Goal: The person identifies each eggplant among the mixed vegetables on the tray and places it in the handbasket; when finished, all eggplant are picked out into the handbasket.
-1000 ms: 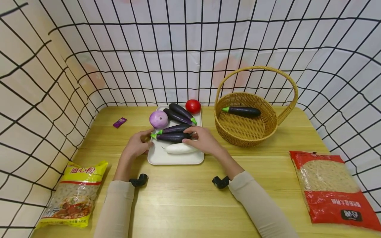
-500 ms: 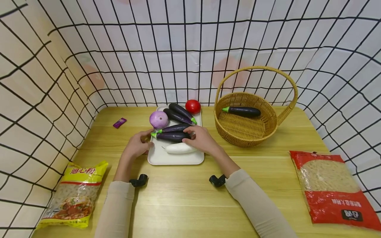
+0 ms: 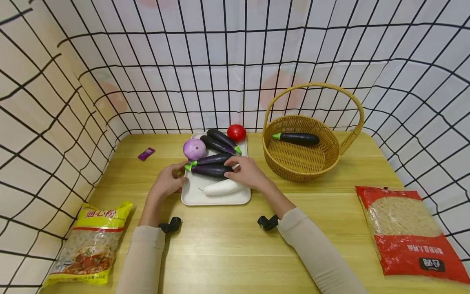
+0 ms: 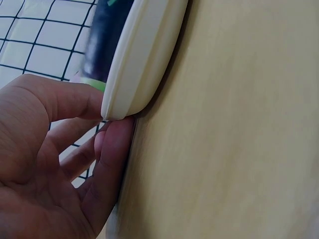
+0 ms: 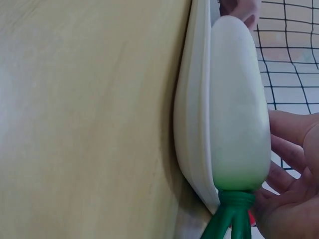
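My left hand is at the left edge of a white tray. Forefinger and thumb pinch the tray's rim beside an eggplant's green stem in the left wrist view. My right hand pinches the blunt end of the front dark eggplant and hides that end. Behind it lies another eggplant. In front rests a white radish, its green top showing in the right wrist view. Farther back on the tray are two more eggplants, a round purple vegetable and a red tomato.
A wicker basket with a tall handle stands at the back right, one eggplant inside. Bagged macaroni lies at left, a red noodle bag at right. A small purple packet lies back left. Black wire grid surrounds the table.
My right forearm has shifted slightly left, and the head view has tilted a little. Both hands keep their places at the tray, and the vegetables have not visibly moved.
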Demonstrator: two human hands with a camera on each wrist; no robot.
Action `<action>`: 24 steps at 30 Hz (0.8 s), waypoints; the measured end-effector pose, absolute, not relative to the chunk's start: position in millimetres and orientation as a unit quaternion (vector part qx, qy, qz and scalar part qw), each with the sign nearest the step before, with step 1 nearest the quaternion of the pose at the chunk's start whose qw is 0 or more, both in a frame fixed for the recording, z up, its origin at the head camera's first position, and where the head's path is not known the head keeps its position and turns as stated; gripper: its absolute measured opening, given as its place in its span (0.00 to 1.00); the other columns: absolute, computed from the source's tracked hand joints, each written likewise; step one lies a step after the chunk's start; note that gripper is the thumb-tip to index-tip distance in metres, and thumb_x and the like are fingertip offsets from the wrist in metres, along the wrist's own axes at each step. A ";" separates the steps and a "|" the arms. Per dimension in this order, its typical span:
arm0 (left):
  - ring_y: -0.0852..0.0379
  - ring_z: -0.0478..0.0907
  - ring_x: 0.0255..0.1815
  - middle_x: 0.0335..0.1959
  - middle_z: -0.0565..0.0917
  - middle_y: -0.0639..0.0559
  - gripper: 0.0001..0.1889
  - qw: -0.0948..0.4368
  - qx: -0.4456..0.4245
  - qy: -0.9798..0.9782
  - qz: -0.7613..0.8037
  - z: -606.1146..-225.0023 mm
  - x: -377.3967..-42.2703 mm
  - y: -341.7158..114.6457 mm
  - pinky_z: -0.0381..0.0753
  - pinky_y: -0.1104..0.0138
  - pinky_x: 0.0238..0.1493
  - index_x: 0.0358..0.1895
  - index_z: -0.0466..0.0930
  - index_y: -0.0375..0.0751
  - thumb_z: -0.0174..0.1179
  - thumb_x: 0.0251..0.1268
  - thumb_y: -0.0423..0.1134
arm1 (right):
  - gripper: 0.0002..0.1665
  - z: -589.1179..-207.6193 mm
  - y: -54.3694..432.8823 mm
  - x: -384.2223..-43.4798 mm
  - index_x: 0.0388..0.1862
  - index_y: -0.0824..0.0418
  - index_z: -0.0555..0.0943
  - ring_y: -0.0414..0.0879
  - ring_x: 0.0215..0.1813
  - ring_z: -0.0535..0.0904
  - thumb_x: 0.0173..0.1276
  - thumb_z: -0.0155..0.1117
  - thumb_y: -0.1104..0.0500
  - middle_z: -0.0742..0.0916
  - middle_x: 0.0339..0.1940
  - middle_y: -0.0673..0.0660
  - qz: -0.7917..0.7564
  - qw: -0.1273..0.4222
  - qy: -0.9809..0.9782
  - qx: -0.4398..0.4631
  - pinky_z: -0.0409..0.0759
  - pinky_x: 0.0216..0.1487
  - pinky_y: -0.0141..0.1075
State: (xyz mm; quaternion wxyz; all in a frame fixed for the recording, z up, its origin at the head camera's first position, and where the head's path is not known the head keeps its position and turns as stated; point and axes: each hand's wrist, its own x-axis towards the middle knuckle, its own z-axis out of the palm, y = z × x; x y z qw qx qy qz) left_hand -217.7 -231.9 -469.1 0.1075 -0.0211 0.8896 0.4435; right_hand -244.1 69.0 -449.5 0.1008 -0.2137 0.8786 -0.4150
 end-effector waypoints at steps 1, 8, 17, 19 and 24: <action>0.43 0.80 0.47 0.72 0.73 0.34 0.37 0.107 -0.021 0.890 0.442 -469.2 -217.3 -232.0 0.88 0.64 0.36 0.79 0.65 0.49 0.64 0.65 0.36 | 0.22 -448.4 69.9 -243.7 0.60 0.58 0.84 0.51 0.49 0.87 0.69 0.71 0.55 0.87 0.57 0.60 -0.415 0.101 0.878 -0.215 0.86 0.53 0.40; 0.41 0.77 0.52 0.71 0.73 0.36 0.38 0.115 -0.030 0.889 0.442 -470.7 -217.3 -232.1 0.88 0.64 0.38 0.80 0.63 0.48 0.64 0.66 0.37 | 0.25 -434.6 83.2 -236.6 0.66 0.57 0.82 0.53 0.54 0.85 0.71 0.70 0.57 0.83 0.67 0.60 -0.421 0.104 0.877 -0.208 0.86 0.56 0.43; 0.44 0.79 0.46 0.73 0.72 0.37 0.37 0.123 -0.038 0.887 0.442 -470.7 -218.3 -228.7 0.88 0.65 0.37 0.80 0.65 0.54 0.64 0.67 0.35 | 0.24 -419.9 121.3 -229.0 0.67 0.52 0.81 0.54 0.58 0.83 0.73 0.68 0.56 0.81 0.68 0.57 -0.437 0.096 0.873 -0.197 0.84 0.61 0.47; 0.44 0.79 0.46 0.73 0.72 0.37 0.37 0.122 -0.036 0.887 0.444 -471.3 -218.7 -228.9 0.88 0.64 0.37 0.80 0.64 0.54 0.64 0.67 0.35 | 0.23 -417.0 130.4 -228.4 0.67 0.52 0.81 0.55 0.58 0.83 0.73 0.67 0.57 0.81 0.67 0.58 -0.437 0.094 0.874 -0.191 0.84 0.61 0.48; 0.44 0.79 0.49 0.73 0.72 0.38 0.37 0.118 -0.031 0.887 0.445 -471.1 -219.0 -230.1 0.88 0.64 0.37 0.80 0.64 0.53 0.63 0.67 0.35 | 0.23 -407.8 152.4 -225.6 0.66 0.56 0.81 0.56 0.56 0.84 0.73 0.68 0.58 0.82 0.66 0.60 -0.431 0.070 0.879 -0.189 0.85 0.59 0.48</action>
